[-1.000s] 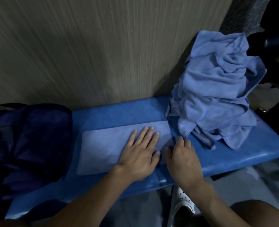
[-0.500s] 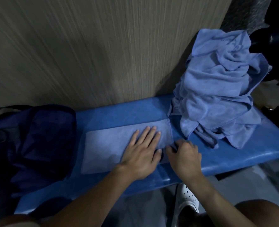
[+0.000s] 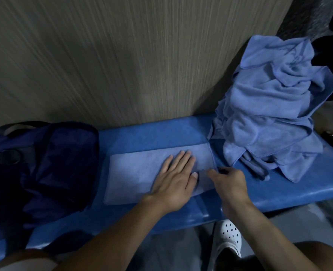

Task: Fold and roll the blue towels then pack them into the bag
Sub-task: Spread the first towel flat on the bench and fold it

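A folded light-blue towel (image 3: 138, 173) lies flat as a rectangle on the blue bench (image 3: 290, 194). My left hand (image 3: 175, 178) presses flat on the towel's right half, fingers straight. My right hand (image 3: 228, 184) is at the towel's right end, its thumb and fingers pinching that edge, which is lifted slightly. A tall heap of unfolded blue towels (image 3: 275, 114) stands on the bench to the right. The dark navy bag (image 3: 44, 165) sits on the bench at the left, its opening not visible.
A wood-grain wall (image 3: 122, 55) rises directly behind the bench. Below the bench's front edge is the floor and my white perforated shoe (image 3: 229, 237). Bare bench shows between the folded towel and the bag.
My right hand went from resting beside the towel's right end to curling its fingers and pinching that edge. The left hand stays pressed flat. The camera shifted slightly.
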